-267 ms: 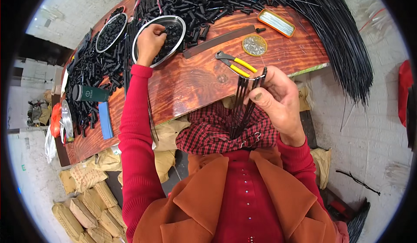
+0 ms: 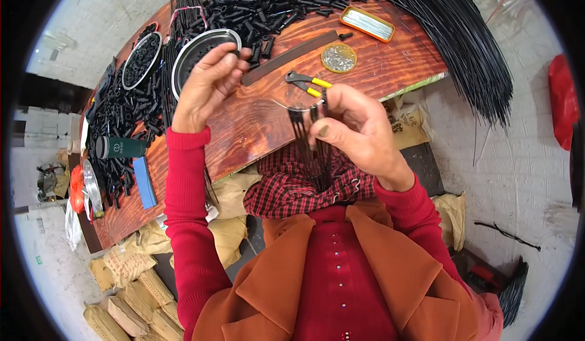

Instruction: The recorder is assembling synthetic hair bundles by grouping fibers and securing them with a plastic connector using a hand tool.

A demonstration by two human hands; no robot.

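Note:
My left hand (image 2: 207, 85) hovers at the near rim of a round metal bowl (image 2: 183, 58) of small black parts, fingertips pinched on a small black part (image 2: 234, 53). My right hand (image 2: 359, 128) is raised over my lap and grips a bundle of thin black rods (image 2: 301, 131) that hangs down toward my checked scarf. A thin curved wire (image 2: 291, 106) sticks out of the bundle's top. The two hands are apart, with the wooden table (image 2: 256, 122) between them.
Yellow-handled pliers (image 2: 308, 84) lie just beyond my right hand, near a dark flat strip (image 2: 289, 58), a round tin of small metal bits (image 2: 339, 58) and an orange tray (image 2: 367, 24). Heaps of black tubes (image 2: 274, 0), long black rods (image 2: 463, 42), a second bowl (image 2: 141, 59), a green bottle (image 2: 122, 147).
My left hand has lifted out of the metal bowl and drawn back toward me with its fingers pinched. The right hand keeps the rod bundle in about the same place.

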